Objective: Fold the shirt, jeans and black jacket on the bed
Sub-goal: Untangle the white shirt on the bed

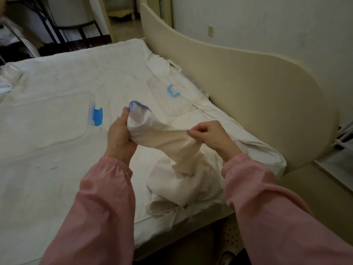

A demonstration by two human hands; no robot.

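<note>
Shirt (179,180) bunched on near right of bed (57,83); sleeve (162,138) gripped by left hand (118,134), pinched by right hand (208,136); could slip off bed edge if tugged too hard.

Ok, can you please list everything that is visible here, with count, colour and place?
bed: one, white sheet, left and middle
headboard: one, cream, right of the bed
wall socket: one, cream, above the headboard
shirt: one, white, held up, rest bunched on the bed
left plastic lid: one, clear with blue clip, on the bed
far plastic lid: one, clear with blue handle, near the headboard
sleeves: two, pink, on the forearms
left hand: one, grips the shirt's end
right hand: one, pinches the shirt
</note>
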